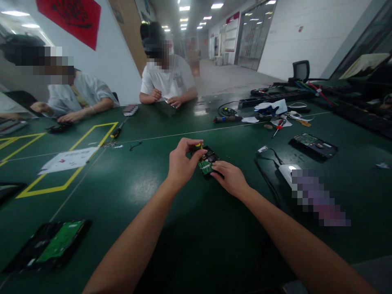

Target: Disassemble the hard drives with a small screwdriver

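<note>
In front of me a black hard drive [211, 155] with a green circuit board [206, 167] rests on the green table. My left hand [183, 161] is closed over its far left side, thumb and fingers pinching a small yellow-handled screwdriver [199, 145]; most of that tool is hidden by the fingers. On the near right edge of the drive, my right hand [231, 176] grips it, fingertips against the board and thumb at the side. Whether the screwdriver tip touches the drive cannot be made out.
Another hard drive [314, 146] lies to the right, beyond a white device with a cable [288, 173]. At near left is a larger drive with a green board [59, 241]. A yellow-black screwdriver [116, 130] and paper [69, 159] lie farther left. Two people work across the table.
</note>
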Tool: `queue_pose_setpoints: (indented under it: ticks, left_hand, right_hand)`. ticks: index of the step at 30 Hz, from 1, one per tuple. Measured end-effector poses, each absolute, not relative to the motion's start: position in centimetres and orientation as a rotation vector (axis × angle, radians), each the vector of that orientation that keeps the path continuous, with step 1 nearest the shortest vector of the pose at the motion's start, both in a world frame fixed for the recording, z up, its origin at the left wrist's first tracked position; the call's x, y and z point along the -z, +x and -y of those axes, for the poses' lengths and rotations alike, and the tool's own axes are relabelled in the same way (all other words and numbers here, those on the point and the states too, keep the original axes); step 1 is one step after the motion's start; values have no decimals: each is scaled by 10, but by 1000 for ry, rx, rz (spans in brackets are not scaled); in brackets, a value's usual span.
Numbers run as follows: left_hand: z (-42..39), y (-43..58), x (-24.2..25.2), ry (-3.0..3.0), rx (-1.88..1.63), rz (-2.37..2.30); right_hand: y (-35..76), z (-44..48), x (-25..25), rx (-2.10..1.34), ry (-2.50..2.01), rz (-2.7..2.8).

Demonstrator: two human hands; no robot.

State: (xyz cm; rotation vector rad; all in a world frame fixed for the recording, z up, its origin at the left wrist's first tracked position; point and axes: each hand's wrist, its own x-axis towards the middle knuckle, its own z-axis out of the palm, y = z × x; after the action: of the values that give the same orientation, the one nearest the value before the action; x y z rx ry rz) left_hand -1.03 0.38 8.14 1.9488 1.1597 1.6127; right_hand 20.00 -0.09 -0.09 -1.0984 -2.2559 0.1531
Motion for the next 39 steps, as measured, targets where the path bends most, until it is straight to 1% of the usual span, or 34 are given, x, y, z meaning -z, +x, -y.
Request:
queue_pose_setpoints:
  ticks: [14, 19, 26, 29, 34, 39]
  left_hand:
    - [-5, -13, -85, 2260, -1557, -1228]
    - [-2, -14, -91, 2263, -1567, -1249]
    - [-4, -12, -83, 2108, -1529, -1183]
    - [-3, -11, -84, 2067, -1573, -1158]
    - [0, -11, -89, 2100, -1623, -1233]
    - [-5, -14, -86, 2195, -1586, -1246]
  right_hand:
    - [199, 1, -2, -173, -1113, 2247]
    - [199, 2, -3, -165, -1117, 2239]
    - [199, 2, -1, -175, -1130, 2241]
    - [199, 0, -1, -179, -1125, 2252]
    - [200, 1, -1, -165, -1118, 2263]
    - [199, 2, -1, -154, -1130, 2242]
